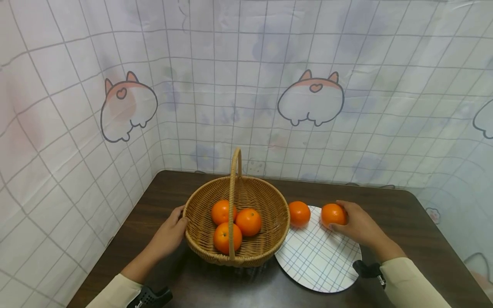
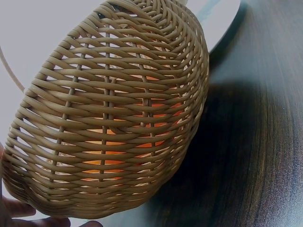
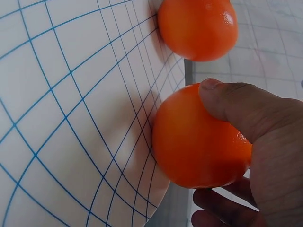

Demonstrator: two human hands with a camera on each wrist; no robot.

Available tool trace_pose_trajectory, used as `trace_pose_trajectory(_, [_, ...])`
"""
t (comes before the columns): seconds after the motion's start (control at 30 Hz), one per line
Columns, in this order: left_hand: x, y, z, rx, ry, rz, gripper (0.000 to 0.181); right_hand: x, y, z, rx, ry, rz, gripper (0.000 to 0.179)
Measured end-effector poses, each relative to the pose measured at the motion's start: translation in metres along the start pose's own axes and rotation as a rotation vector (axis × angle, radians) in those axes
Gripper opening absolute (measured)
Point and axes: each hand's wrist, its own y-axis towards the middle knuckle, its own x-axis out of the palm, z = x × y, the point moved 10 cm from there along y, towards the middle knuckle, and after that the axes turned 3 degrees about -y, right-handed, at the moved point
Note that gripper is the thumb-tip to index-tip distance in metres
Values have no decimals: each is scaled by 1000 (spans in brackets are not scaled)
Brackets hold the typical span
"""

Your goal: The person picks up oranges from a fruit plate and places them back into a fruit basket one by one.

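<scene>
A wicker basket (image 1: 269,192) with a tall arched handle stands on the table, three oranges (image 1: 248,221) lying inside. My left hand (image 1: 171,231) grips its left side at the rim. In the left wrist view the woven wall (image 2: 109,109) fills much of the frame, fingertips (image 2: 47,221) at its edge. To the right lies a round white plate (image 1: 316,261) with a blue grid pattern. My right hand (image 1: 360,224) holds an orange (image 3: 199,142) at the plate's far right edge, thumb on one side and fingers on the other. Another orange (image 1: 299,214) sits at the plate's far left edge, beside the basket.
The dark brown table (image 1: 385,205) extends beyond the plate and basket on both sides. A white grid-patterned curtain (image 1: 246,85) hangs behind it and along the left. Both forearms carry black wrist devices (image 1: 367,269).
</scene>
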Motion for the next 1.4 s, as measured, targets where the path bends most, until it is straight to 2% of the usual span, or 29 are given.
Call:
trace_pose_trajectory(0.6, [0,0,1,0,5,4,56,0,-4,-4,19,22,-1,85])
trace_pose_trajectory(1.4, [0,0,2,-3,-13,0,57,-26,-16,-45,-94,56,46,86])
